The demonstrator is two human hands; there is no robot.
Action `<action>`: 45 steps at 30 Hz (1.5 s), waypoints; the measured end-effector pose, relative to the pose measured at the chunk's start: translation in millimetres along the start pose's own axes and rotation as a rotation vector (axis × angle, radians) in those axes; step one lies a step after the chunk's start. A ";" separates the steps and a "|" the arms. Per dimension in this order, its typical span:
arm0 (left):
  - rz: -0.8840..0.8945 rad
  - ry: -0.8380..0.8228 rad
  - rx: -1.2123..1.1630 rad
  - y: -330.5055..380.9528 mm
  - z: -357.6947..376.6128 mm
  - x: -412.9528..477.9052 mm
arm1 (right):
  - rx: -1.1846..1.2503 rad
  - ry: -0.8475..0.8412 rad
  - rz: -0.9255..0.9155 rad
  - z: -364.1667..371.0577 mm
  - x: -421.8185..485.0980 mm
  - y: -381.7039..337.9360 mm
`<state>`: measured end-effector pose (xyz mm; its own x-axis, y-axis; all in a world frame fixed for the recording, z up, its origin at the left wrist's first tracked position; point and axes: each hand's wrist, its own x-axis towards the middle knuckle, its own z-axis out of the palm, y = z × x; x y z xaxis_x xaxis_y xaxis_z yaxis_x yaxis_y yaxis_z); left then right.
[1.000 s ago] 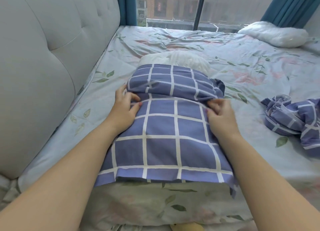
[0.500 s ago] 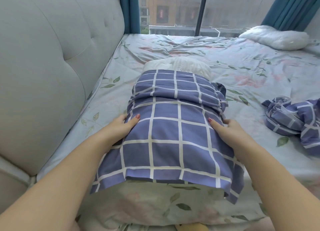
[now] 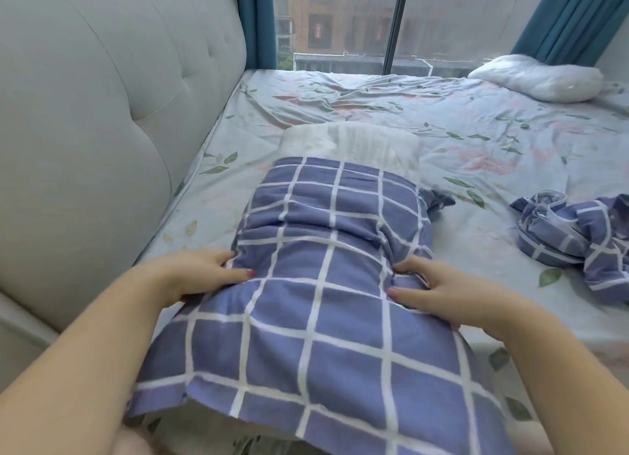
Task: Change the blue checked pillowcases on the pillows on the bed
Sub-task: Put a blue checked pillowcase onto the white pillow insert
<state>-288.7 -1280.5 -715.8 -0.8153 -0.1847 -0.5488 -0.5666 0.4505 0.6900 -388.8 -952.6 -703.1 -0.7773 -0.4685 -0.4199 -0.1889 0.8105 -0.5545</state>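
Between left hand [image 3: 197, 274] and right hand [image 3: 439, 291]; pillowcase [image 3: 326, 284] (pillow [image 3: 354, 141] half-covered); sides pinched

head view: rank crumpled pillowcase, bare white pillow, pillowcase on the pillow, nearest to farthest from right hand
1. pillowcase on the pillow: gripped by the right hand.
2. crumpled pillowcase: to its right.
3. bare white pillow: far corner, by the curtain.

Grey tufted headboard [image 3: 102, 114], wide window [image 3: 459, 18] (brick building [image 3: 340, 11] outside), teal curtains [image 3: 561, 15], daylight
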 end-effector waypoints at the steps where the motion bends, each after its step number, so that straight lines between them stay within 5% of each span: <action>1: -0.017 0.036 -0.027 -0.5 1.8 2.5 | 0.051 0.070 -0.001 -0.7 -0.1 -2.0; 4: 0.126 0.304 -0.132 7.1 7.1 12.9 | 0.029 0.423 -0.045 -1.8 5.9 -3.5; 8: 0.457 0.652 0.119 25.5 29.6 8.8 | 0.075 0.748 -0.132 -3.6 32.8 1.1; 11: 0.614 0.623 0.265 36.8 46.9 6.8 | 0.197 0.781 -0.105 -7.1 52.9 -1.9; 16: 0.561 0.614 0.307 39.2 47.7 25.1 | 0.458 0.703 0.013 -11.7 75.9 2.0; 21: 0.503 0.734 0.144 44.0 34.1 36.3 | 0.237 0.745 -0.015 -15.9 91.6 5.9; 25: 0.433 0.702 0.089 41.7 24.4 45.3 | 0.064 0.929 0.005 -25.3 101.4 7.4; 29: 0.451 0.681 0.141 39.9 22.7 46.6 | 0.209 1.012 -0.027 -32.0 103.0 -2.6; 32: 0.447 0.632 0.084 35.6 18.4 44.1 | 0.546 1.010 -0.079 -30.4 104.5 -8.3; 35: 0.444 0.580 0.004 29.0 12.4 38.6 | 0.540 1.071 -0.065 -28.7 109.3 1.8; 37: 0.448 0.538 -0.002 24.9 9.7 32.0 | 0.540 1.025 -0.018 -24.9 116.0 11.5; 41: 0.386 0.410 -0.012 18.0 3.4 12.7 | 0.310 0.567 -0.030 -12.3 120.5 9.3; 45: 0.321 0.253 0.031 10.0 -5.2 -5.1 | 0.184 0.691 -0.176 -15.3 86.7 -10.9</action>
<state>-290.8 -1279.6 -703.7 -0.9560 -0.2380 -0.1717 -0.2778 0.5459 0.7905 -463.2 -996.7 -722.4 -0.9571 -0.2084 0.2015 -0.2893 0.6431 -0.7090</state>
